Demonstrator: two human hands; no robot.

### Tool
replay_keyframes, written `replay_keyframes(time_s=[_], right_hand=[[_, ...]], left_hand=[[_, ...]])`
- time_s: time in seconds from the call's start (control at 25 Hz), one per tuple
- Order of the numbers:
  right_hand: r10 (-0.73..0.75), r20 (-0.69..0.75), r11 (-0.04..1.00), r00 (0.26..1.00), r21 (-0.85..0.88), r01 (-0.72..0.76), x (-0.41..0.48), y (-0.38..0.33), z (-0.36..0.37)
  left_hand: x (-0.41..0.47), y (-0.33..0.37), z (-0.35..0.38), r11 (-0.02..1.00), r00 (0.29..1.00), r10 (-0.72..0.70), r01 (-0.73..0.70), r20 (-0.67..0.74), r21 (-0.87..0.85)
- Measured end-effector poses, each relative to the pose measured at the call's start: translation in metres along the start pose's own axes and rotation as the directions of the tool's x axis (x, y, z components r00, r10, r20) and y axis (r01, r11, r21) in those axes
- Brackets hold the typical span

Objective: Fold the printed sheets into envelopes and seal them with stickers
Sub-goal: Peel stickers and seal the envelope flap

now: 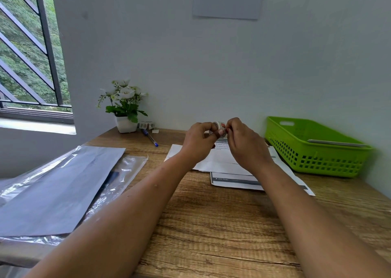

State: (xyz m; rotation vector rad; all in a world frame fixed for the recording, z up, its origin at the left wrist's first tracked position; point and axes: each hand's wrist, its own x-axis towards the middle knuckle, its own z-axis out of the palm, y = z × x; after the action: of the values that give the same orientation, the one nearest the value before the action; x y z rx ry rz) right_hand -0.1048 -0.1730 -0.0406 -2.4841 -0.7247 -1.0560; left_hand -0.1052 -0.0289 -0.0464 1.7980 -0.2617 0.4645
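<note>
Pinching sticker roll, left hand and right hand over printed sheets

Sheets mid-table, basket right, plant and pen behind-left, plastic sleeves left.

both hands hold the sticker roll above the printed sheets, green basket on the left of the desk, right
No: the head view shows the green basket on the right of the desk. The left hand and right hand hold the sticker roll above the printed sheets.
</note>
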Motion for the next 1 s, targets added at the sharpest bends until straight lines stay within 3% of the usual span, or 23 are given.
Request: replay_keyframes(time_s=[0.28,0.64,0.8,1.0], right_hand=[[0.01,-0.013,0.996,1.0,0.088,-0.009,-0.001,0.002,0.003],[0.103,-0.173,0.971,0.98,0.232,-0.061,0.002,0.001,-0.001],[0.108,-0.182,0.979,0.977,0.189,-0.073,0.003,-0.001,-0.001],[0.139,-0.156,0.981,0.978,0.158,-0.114,0.003,-0.008,-0.001]], left_hand=[[-0.006,0.007,-0.001,1.0,1.0,-0.011,0.01,-0.01,-0.022],[-0.008,0.005,-0.004,0.994,0.999,-0.012,0.006,-0.052,-0.109],[-0.009,0.007,-0.005,0.996,1.0,-0.013,0.012,-0.008,-0.093],[-0.008,0.007,-0.005,0.992,0.998,0.035,-0.029,-0.042,0.126]])
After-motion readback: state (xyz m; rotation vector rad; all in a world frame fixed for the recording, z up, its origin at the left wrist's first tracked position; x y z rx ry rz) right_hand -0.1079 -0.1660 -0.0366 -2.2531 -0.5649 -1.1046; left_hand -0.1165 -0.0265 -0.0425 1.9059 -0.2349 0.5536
